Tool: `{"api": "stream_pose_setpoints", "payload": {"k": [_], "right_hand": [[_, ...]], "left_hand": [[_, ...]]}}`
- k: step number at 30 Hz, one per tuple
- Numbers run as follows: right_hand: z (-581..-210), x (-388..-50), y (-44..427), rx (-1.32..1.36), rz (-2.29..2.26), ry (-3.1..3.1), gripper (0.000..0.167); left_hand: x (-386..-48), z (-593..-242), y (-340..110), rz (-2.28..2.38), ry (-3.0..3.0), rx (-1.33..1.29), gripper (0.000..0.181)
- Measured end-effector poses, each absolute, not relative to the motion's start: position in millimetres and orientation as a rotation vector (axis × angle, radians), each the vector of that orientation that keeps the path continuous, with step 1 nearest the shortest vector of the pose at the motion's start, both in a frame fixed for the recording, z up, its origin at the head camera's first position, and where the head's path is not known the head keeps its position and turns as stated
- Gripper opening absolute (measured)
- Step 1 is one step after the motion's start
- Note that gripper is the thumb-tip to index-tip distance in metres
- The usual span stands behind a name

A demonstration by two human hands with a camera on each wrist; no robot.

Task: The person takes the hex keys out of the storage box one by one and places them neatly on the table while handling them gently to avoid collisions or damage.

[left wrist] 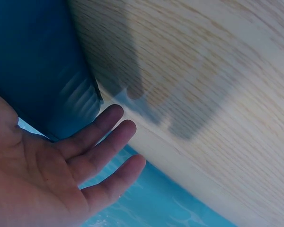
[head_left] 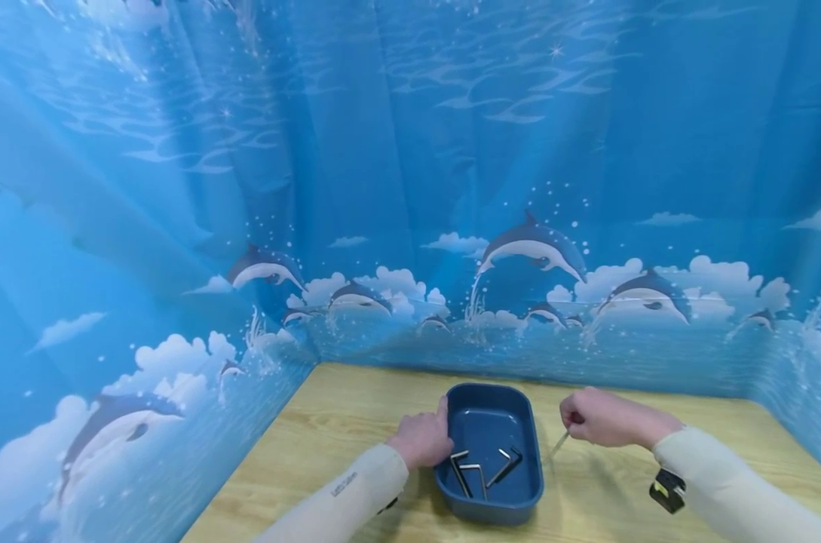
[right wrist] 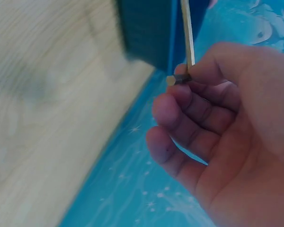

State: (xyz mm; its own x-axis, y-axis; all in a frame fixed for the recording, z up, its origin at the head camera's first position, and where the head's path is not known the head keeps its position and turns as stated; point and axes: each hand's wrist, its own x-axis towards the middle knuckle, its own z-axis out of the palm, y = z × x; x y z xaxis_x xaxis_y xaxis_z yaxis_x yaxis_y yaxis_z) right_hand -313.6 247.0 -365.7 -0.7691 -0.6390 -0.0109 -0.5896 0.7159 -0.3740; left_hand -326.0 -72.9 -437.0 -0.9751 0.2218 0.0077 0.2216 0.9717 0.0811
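In the head view a dark blue rectangular tray [head_left: 489,513] stands on the table. Several L-shaped hex keys [head_left: 476,471] lie toward its near end. My left hand [head_left: 424,439] is at the tray's left side, index finger along the rim. From the left wrist, three fingers of that hand [left wrist: 80,165] stretch out loosely beside the tray's blue wall [left wrist: 38,61], holding nothing. Off the tray's right side, my right hand [head_left: 596,418] pinches another hex key [right wrist: 189,38] near its bend between thumb and fingers. Its long arm points toward the tray in the right wrist view.
The light wood-grain table [head_left: 342,422] runs back to a blue curtain [head_left: 410,188] printed with dolphins and clouds. More curtain hangs along the left and right edges. A small black device [head_left: 668,490] is strapped at the right wrist.
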Motion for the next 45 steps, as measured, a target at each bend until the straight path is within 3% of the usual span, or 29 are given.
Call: {"api": "stream_pose_setpoints", "payload": {"k": [12, 18, 35, 39, 45], "right_hand": [[-399.6, -325.1, 258.4, -1.08, -0.515, 2.73, 0.023], [-416.8, -329.6, 252.8, -1.197, -0.428, 2.754, 0.024], [-446.2, -338.6, 234.9, -1.218, -0.384, 2.857, 0.024], [-449.2, -333.2, 230.3, -1.139, -0.333, 2.97, 0.023], [-449.3, -317.2, 215.2, -0.843, -0.212, 3.166, 0.038]], "left_hand": [[-328.7, -442.0, -77.1, 0.123, 3.137, 0.366, 0.077], [-327.6, -440.8, -77.0, 0.124, 3.131, 0.364, 0.077], [-323.7, -436.8, -74.6, 0.126, 3.132, 0.353, 0.077], [-321.6, -435.2, -74.6, 0.126, 3.138, 0.359, 0.076], [-321.5, -434.0, -74.8, 0.128, 3.119, 0.348, 0.075]]}}
